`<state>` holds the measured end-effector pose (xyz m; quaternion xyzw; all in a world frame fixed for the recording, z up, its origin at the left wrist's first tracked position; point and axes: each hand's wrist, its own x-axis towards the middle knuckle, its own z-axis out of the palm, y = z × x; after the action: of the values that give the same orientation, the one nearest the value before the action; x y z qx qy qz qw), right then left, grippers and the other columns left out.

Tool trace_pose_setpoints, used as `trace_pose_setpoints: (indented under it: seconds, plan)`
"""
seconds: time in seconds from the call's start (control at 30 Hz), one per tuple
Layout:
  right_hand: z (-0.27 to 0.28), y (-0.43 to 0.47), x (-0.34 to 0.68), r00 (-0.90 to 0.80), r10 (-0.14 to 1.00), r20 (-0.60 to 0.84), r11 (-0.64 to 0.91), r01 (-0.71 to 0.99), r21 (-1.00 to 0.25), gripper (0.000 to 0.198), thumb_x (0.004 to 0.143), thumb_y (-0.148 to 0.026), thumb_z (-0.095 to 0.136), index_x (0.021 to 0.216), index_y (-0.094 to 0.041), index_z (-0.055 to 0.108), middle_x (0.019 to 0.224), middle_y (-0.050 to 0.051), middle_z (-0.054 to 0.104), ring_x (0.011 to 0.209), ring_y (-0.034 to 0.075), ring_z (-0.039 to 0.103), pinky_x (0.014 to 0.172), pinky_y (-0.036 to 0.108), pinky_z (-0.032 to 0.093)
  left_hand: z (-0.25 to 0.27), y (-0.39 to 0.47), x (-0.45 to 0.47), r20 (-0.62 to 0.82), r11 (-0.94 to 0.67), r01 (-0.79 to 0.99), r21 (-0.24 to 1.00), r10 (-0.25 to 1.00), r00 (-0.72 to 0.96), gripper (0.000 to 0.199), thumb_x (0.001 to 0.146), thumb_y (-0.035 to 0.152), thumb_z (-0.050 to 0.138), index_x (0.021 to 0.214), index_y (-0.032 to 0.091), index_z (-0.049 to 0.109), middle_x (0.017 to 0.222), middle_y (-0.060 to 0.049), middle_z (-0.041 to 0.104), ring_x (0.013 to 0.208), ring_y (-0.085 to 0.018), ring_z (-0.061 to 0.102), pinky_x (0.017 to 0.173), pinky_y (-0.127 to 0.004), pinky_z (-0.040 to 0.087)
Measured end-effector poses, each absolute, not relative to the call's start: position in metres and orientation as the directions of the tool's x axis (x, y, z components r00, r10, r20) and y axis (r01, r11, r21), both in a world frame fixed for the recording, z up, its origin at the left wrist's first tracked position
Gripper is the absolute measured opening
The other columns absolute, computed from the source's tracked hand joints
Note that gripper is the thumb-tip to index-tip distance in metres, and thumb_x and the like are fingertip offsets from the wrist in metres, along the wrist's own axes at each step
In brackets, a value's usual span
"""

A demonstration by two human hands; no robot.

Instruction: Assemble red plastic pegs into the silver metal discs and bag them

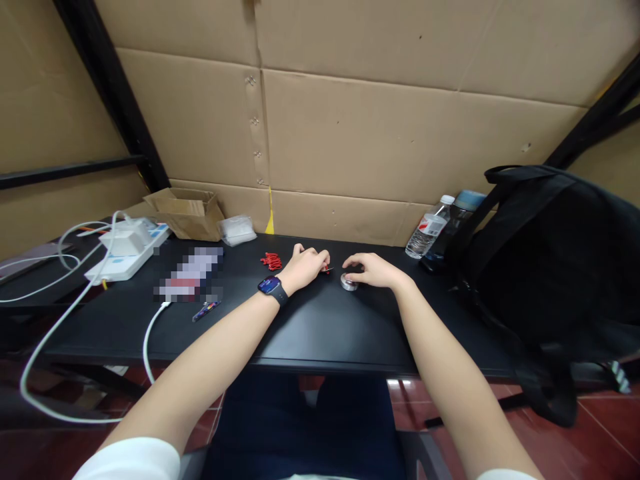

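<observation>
My left hand [306, 267], with a smartwatch [271, 287] on its wrist, rests on the black table with its fingers closed in a pinch. A small red piece with a thin, metal-looking tip [328, 269] shows at those fingertips; its exact kind is too small to tell. Just right of it, my right hand [376, 271] has thumb and forefinger apart over a small round silvery thing [349, 284]. The thumb overlaps its top; whether it touches cannot be made out. Behind my left wrist lies a little heap of red pieces [271, 261].
To the left are a power strip [125, 260] with white cables, a blurred-out phone-like item [193, 275], an open cardboard box [187, 217] and a clear plastic packet [239, 230]. On the right stand a water bottle [429, 230], a blue-capped bottle [467, 203] and a black backpack [550, 267]. Cardboard walls the back.
</observation>
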<state>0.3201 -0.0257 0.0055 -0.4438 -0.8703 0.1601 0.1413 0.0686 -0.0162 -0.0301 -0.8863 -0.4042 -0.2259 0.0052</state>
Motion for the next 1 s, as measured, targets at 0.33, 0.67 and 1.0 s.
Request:
trace_pose_setpoints:
  seconds: [0.33, 0.67, 1.0]
  plan:
    - [0.004, -0.024, 0.321, -0.558, 0.819, 0.130, 0.557, 0.722, -0.411, 0.033, 0.084, -0.040, 0.074, 0.113, -0.025, 0.074, 0.111, 0.005, 0.075, 0.104, 0.023, 0.069, 0.088, 0.033, 0.052, -0.031, -0.019, 0.074, 0.393, -0.652, 0.747, 0.132, 0.726, 0.564, 0.014, 0.103, 0.026, 0.046, 0.101, 0.021, 0.059, 0.085, -0.003, 0.071, 0.091, -0.021, 0.061, 0.085, -0.040, 0.024]
    - [0.004, -0.026, 0.316, -0.537, 0.816, 0.212, 0.570, 0.690, -0.445, 0.031, 0.085, -0.034, 0.074, 0.114, -0.025, 0.073, 0.114, 0.005, 0.075, 0.105, 0.023, 0.068, 0.089, 0.033, 0.052, -0.026, -0.015, 0.063, 0.467, -0.623, 0.704, 0.341, 0.762, 0.448, 0.015, 0.106, 0.028, 0.043, 0.109, 0.026, 0.057, 0.116, -0.001, 0.072, 0.109, -0.020, 0.061, 0.089, -0.038, 0.026]
    - [-0.005, -0.028, 0.301, -0.533, 0.797, 0.283, 0.603, 0.691, -0.399, 0.039, 0.084, -0.044, 0.075, 0.117, -0.023, 0.071, 0.120, 0.008, 0.072, 0.106, 0.024, 0.067, 0.091, 0.035, 0.052, 0.010, 0.000, -0.003, 0.529, -0.510, 0.827, 0.238, 0.782, 0.330, 0.018, 0.101, 0.036, 0.053, 0.104, 0.026, 0.067, 0.148, -0.006, 0.053, 0.134, -0.030, 0.041, 0.099, -0.044, 0.031]
